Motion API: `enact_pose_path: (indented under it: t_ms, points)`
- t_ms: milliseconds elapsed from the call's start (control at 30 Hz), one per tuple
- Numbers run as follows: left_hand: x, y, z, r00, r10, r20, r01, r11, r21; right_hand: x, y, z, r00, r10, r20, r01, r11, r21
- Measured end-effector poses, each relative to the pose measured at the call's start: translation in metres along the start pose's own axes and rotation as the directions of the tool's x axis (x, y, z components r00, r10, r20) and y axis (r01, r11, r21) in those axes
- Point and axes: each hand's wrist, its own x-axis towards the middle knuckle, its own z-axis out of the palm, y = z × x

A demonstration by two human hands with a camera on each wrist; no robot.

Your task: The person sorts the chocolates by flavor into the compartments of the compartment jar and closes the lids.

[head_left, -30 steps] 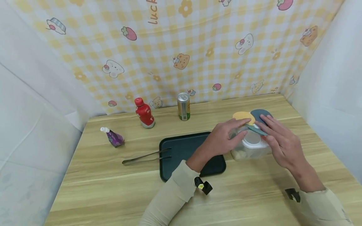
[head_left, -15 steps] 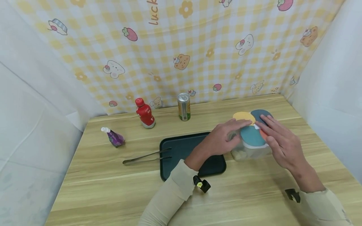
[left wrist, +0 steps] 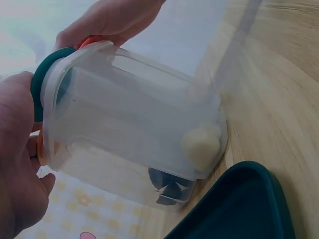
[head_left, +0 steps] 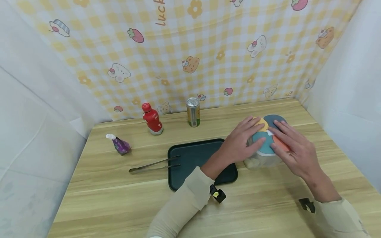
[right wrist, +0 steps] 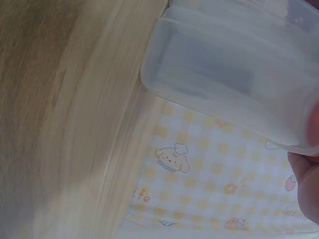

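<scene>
A clear plastic storage box (head_left: pixel 266 161) with several coloured flip lids stands at the right of the table. Its yellow lid (head_left: pixel 263 123), navy lid (head_left: pixel 274 118), teal lid (head_left: pixel 262 145) and orange lid (head_left: pixel 280 144) all lie flat. My left hand (head_left: pixel 239 142) rests over the yellow lid, its thumb across the teal one. Fingers of my right hand (head_left: pixel 298 151) are spread over the navy and orange lids. Through the wall, the left wrist view shows a pale lump (left wrist: pixel 201 147) and dark pieces (left wrist: pixel 169 186) in separate compartments. In the right wrist view, the nearest compartment (right wrist: pixel 214 64) shows no contents.
A dark green tray (head_left: pixel 190 168) lies left of the box, with metal tongs (head_left: pixel 151 166) partly on it. Farther back stand a can (head_left: pixel 193 113) and a red bottle (head_left: pixel 153 120). A purple pouch (head_left: pixel 120 145) with a white cap is at the left.
The teal lid was tilted up a second ago and has come down flat. My left hand has since shifted right onto the yellow lid. My right thumb has moved left, uncovering more orange.
</scene>
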Motion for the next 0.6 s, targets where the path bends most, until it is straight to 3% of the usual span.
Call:
enact_pose_path:
  t_ms: [300,600]
  points:
    - [-0.001,-0.004,0.004,0.998,0.052,-0.04,-0.055,0.995,-0.08,0.001,0.0,0.001,1.0,0.002,-0.011,-0.002,1.0,0.002]
    - [-0.002,-0.006,0.013,0.991,0.11,-0.074,-0.113,0.993,-0.032,0.0,-0.001,0.001,1.0,0.012,-0.024,-0.012,1.0,0.018]
